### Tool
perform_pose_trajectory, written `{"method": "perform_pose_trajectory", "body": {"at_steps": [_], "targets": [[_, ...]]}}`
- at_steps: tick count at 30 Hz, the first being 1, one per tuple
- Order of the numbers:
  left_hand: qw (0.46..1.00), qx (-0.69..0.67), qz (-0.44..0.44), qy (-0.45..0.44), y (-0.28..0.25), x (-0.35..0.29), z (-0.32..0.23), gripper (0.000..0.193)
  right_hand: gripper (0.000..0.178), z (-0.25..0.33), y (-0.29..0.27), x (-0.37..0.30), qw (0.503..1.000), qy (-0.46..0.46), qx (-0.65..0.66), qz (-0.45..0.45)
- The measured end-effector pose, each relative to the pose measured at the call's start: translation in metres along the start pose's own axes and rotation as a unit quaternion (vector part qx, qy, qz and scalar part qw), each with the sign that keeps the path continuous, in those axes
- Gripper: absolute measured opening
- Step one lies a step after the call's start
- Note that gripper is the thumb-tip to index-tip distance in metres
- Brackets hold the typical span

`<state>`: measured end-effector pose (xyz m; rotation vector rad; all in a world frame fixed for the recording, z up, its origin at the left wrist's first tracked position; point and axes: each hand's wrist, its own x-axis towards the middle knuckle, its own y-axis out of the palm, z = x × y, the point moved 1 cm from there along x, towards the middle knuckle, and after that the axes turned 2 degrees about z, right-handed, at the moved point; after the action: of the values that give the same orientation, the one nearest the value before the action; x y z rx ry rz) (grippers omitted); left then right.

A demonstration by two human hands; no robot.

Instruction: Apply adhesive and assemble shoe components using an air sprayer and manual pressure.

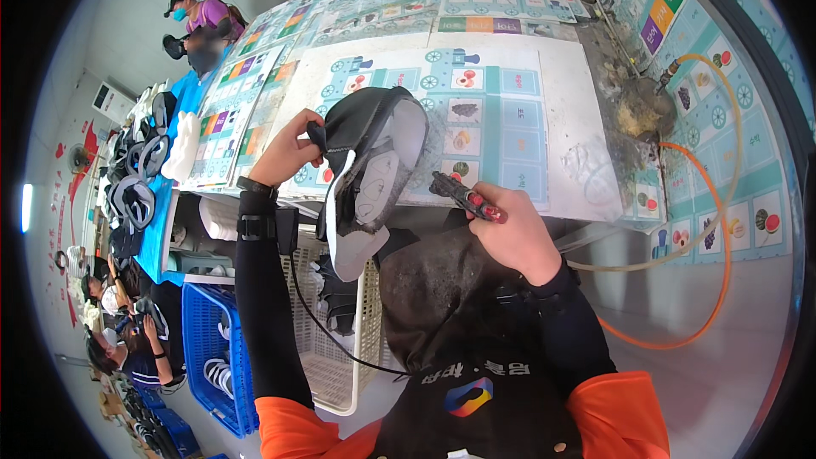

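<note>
A black shoe upper (353,115) with a pale underside and a white heel part is held tilted over the near edge of the table. My left hand (287,151) is closed on its side, thumb and fingers pinching the black edge. In my right hand (516,234) is a small black and red spray gun (466,196), its nozzle end pointing left toward the shoe, with a gap between them. The fingers wrap round the gun's body; part of its grip is hidden by them.
Picture sheets cover the table (578,102). An orange hose (728,263) and a clear hose (625,268) loop at right by a crusted pot (643,106). Left are a blue crate (208,365), a white basket (370,323) and a shoe-laden bench (157,238). Other people work farther left.
</note>
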<state>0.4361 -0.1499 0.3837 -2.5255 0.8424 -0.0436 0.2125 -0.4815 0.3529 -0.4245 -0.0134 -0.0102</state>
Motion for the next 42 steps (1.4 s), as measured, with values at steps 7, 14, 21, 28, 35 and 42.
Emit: {"method": "perform_pose_trajectory", "body": {"at_steps": [7, 14, 21, 28, 35, 42], "targets": [[0.999, 0.032, -0.007, 0.010, 0.005, -0.001, -0.031, 0.038, 0.020, -0.006, 0.013, -0.006, 0.978, 0.023, 0.131, 0.158], [0.968, 0.214, -0.088, 0.098, 0.005, -0.019, -0.129, 0.027, 0.035, -0.015, -0.052, -0.016, 0.959, 0.065, 0.277, 0.009], [0.841, 0.432, -0.172, 0.278, 0.063, 0.035, -0.118, 0.080, 0.032, -0.013, -0.085, -0.027, 0.944, 0.047, 0.310, -0.104], [0.835, 0.435, -0.264, 0.211, 0.030, 0.037, -0.114, 0.023, 0.035, -0.013, -0.092, -0.032, 0.963, 0.047, 0.256, -0.064], [0.723, 0.643, -0.149, 0.203, 0.149, 0.105, -0.140, 0.017, 0.036, -0.006, -0.086, -0.019, 0.996, -0.040, 0.034, -0.067], [0.839, 0.523, -0.025, 0.152, 0.135, 0.149, -0.141, 0.031, 0.023, 0.006, -0.078, 0.003, 0.986, -0.081, -0.098, -0.103]]}}
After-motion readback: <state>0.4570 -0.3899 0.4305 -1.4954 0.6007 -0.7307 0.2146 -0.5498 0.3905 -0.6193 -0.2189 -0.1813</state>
